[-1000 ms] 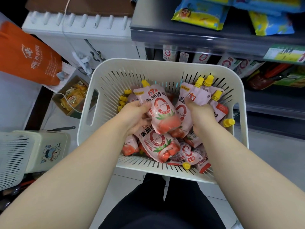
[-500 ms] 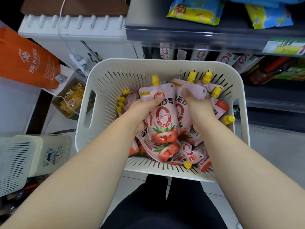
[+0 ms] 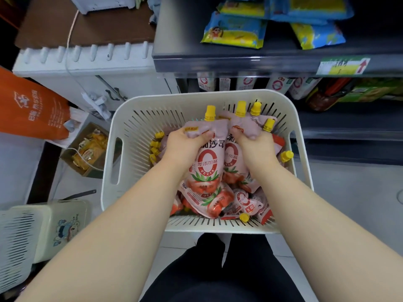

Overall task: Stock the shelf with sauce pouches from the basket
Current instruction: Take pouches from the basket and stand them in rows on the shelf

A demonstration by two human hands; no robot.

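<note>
At twelve to two o'clock stands the dark shelf (image 3: 239,63). Blue-and-yellow packets (image 3: 234,32) lie on its upper board, and shelved pouches (image 3: 278,85) stand in a row on the board below. At centre, the white slotted basket (image 3: 122,131) sits just before the shelf, its six o'clock rim above the person's dark-clad legs (image 3: 218,275). An orange bag (image 3: 28,110) lies at nine o'clock, well apart from the basket.

Both hands are inside the basket. The left hand (image 3: 183,144) clenches the top of one held pouch (image 3: 206,164), its yellow cap (image 3: 210,111) pointing to twelve o'clock. The right hand (image 3: 255,146), just beside at three o'clock, clenches a bundle of pouches (image 3: 232,153); their number cannot be told. Loose pouches (image 3: 210,200) lie heaped on the basket floor at six o'clock.
</note>
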